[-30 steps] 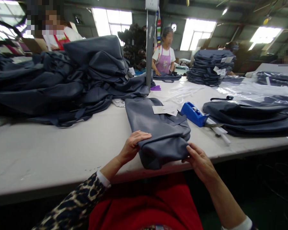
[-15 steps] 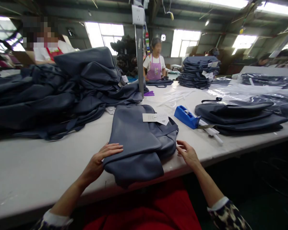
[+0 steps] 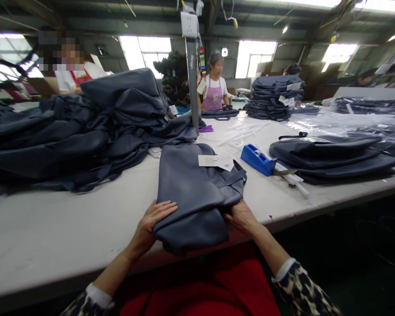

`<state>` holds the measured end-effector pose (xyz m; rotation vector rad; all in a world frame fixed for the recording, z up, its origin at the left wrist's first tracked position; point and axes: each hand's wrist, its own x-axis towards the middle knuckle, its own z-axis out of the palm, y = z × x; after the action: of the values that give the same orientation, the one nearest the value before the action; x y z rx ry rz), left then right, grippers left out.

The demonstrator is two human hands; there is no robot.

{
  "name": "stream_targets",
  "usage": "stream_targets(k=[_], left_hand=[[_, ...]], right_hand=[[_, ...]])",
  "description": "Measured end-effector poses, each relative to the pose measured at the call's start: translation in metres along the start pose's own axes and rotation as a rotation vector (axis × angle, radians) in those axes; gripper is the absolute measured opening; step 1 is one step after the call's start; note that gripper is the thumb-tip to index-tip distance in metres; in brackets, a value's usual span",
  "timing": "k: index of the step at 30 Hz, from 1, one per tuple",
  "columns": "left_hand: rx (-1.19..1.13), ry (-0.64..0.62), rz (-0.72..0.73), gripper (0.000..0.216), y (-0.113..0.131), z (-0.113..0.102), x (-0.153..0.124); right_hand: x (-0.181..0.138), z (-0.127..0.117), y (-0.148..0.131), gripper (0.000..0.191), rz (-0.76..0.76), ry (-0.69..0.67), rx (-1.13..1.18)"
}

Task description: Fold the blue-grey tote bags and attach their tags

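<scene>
A folded grey bag (image 3: 194, 188) lies at the near edge of the white table (image 3: 69, 224), with a white paper tag (image 3: 215, 161) on its far part. My left hand (image 3: 153, 221) rests with spread fingers on the bag's near left edge. My right hand (image 3: 242, 217) touches the bag's near right side, its fingers tucked against the folded fabric. Whether the right hand grips the fabric cannot be told.
A big heap of grey bags (image 3: 79, 127) covers the table's left. A blue tape dispenser (image 3: 256, 160) and flat bags in plastic (image 3: 332, 156) lie right. A metal pole (image 3: 192, 79) stands behind. Two people work across the table beside a stack (image 3: 274, 98).
The bag's near end has been folded over and laid flat. My right hand, off the bag half a second ago, has come back against its right side; my left stays on the left edge.
</scene>
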<state>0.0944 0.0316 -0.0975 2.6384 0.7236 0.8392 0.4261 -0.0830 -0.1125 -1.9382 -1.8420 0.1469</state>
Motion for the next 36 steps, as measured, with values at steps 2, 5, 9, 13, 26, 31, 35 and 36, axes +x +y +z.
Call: stream_targets(k=[2, 5, 9, 13, 26, 31, 35, 36], left_hand=[[-0.002, 0.079, -0.014, 0.037, 0.008, 0.002, 0.008], [-0.016, 0.364, -0.247, 0.050, 0.018, 0.013, 0.011], [-0.225, 0.562, -0.581, 0.057, 0.040, 0.028, -0.010], [-0.502, 0.374, -0.625, 0.044, 0.078, 0.035, -0.041], [-0.666, 0.455, -0.905, 0.065, 0.080, 0.029, -0.016], [-0.741, 0.522, -0.871, 0.060, 0.056, 0.010, -0.030], [-0.683, 0.450, -0.820, 0.058, 0.054, 0.004, -0.034], [-0.666, 0.431, -0.824, 0.058, 0.055, 0.005, -0.035]], right_hand=[[0.000, 0.000, -0.005, 0.036, -0.014, -0.036, -0.035], [0.000, 0.001, -0.010, 0.034, -0.004, -0.072, -0.074], [0.000, 0.000, -0.014, 0.037, 0.047, -0.080, -0.123], [0.002, -0.007, -0.018, 0.039, 0.093, -0.109, -0.177], [-0.001, -0.020, -0.041, 0.032, -0.055, -0.173, -0.187], [0.006, -0.012, -0.045, 0.033, -0.128, -0.208, -0.175], [0.016, -0.004, -0.049, 0.041, -0.190, -0.236, -0.177], [0.017, -0.003, -0.050, 0.043, -0.204, -0.240, -0.182]])
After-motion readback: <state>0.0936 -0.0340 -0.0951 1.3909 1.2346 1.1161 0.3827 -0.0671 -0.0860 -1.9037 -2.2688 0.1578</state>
